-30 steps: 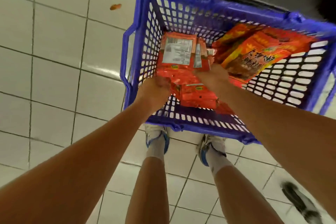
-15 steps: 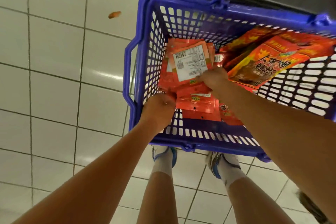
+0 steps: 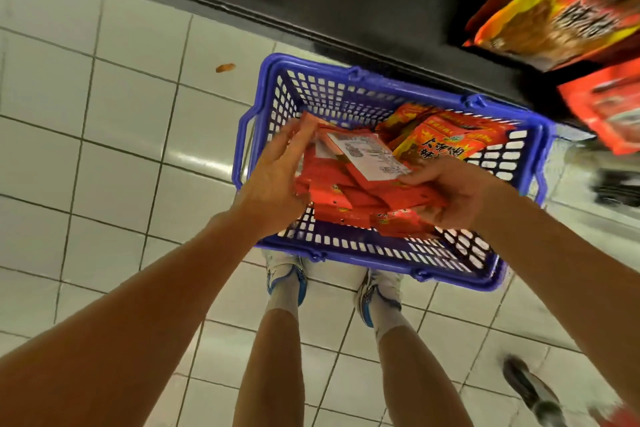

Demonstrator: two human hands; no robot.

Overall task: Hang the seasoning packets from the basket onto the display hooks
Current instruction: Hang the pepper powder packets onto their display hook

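Observation:
A blue plastic basket (image 3: pixel 266 135) stands on the tiled floor in front of my feet. I hold a fanned stack of red seasoning packets (image 3: pixel 346 191) above it, white labels facing up. My right hand (image 3: pixel 450 194) grips the stack's right end, thumb on top. My left hand (image 3: pixel 277 177) is at the stack's left edge, fingers curled against the packets. Larger orange packets (image 3: pixel 446 139) lie in the basket's far right part.
Orange and red packets (image 3: pixel 561 7) hang on the display at top right, above a dark shelf base (image 3: pixel 346 7). A small orange scrap (image 3: pixel 225 68) lies on the floor. Someone else's dark shoe (image 3: pixel 533 392) is at the bottom right.
Both hands have lifted the stack of red packets up out of the basket. The view has tilted up, so the hanging display packets now show.

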